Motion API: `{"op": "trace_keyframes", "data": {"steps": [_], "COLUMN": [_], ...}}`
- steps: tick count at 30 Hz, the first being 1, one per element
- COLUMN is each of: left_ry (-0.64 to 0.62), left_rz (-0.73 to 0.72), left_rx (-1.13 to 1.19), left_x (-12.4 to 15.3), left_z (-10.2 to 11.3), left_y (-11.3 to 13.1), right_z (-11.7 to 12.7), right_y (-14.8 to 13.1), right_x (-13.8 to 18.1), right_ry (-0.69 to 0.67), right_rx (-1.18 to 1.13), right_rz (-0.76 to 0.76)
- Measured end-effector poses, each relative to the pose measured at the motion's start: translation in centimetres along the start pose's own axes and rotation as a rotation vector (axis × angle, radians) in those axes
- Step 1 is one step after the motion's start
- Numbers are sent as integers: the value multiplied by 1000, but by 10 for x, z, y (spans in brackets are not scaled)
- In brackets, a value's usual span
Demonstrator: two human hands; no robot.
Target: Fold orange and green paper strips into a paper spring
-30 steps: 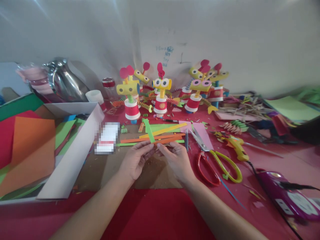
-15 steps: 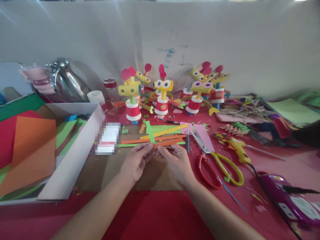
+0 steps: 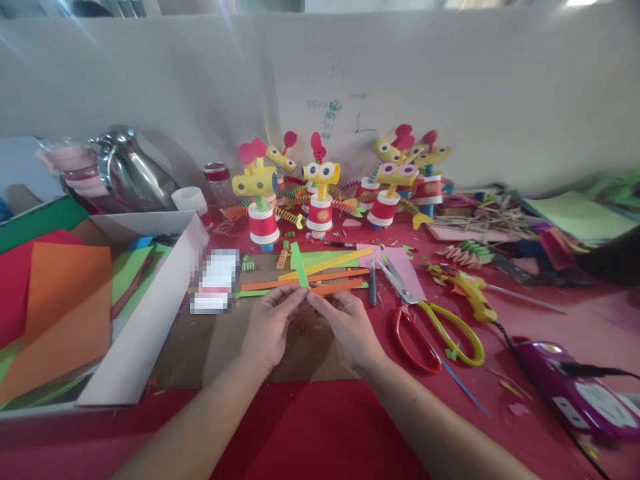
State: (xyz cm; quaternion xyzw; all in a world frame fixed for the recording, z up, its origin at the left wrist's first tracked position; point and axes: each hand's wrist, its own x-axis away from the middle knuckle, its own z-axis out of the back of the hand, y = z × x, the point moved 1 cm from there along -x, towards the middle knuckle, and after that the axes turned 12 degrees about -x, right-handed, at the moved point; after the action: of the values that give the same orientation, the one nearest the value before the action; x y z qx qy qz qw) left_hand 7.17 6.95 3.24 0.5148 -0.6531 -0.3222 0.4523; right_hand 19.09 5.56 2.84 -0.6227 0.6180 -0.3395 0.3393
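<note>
My left hand [image 3: 270,327] and my right hand [image 3: 345,327] meet fingertip to fingertip over a brown cardboard sheet [image 3: 220,347]. Together they pinch the crossing of a green paper strip [image 3: 299,263] and an orange paper strip [image 3: 337,287]. The green strip points away from me and the orange one runs to the right. More orange, yellow and green strips [image 3: 325,261] lie just beyond my fingers.
Several paper-cup figures [image 3: 320,193] with spring arms stand along the wall. Red scissors [image 3: 413,333], yellow-green scissors [image 3: 450,327], a yellow glue gun [image 3: 475,293] and a purple device [image 3: 580,393] lie right. A white box [image 3: 145,320] of coloured paper and a steel jug [image 3: 130,170] sit left.
My hands have stayed pinched on the crossed strips, with only a slight shift of the fingers. The view has tilted a little.
</note>
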Motion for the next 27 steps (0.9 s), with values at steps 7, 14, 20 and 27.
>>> {"op": "trace_keyframes", "data": {"steps": [7,14,20,27], "left_ry": [-67,-138,-189,-283], "left_rz": [-49,-68,103,248], "left_rx": [46,51,131,200], "left_x": [0,-2,-5,1], "left_z": [2,4,8,8], "left_y": [-5,-3,-4,-2], "right_z": [4,4,2,4], "right_y": [-2,0,-6,-12], "right_x": [0,4,8,6], "right_ry": [0,-79,-139,-172], "right_rx": [161,262,381,555], "right_rz": [87,270,352,484]}}
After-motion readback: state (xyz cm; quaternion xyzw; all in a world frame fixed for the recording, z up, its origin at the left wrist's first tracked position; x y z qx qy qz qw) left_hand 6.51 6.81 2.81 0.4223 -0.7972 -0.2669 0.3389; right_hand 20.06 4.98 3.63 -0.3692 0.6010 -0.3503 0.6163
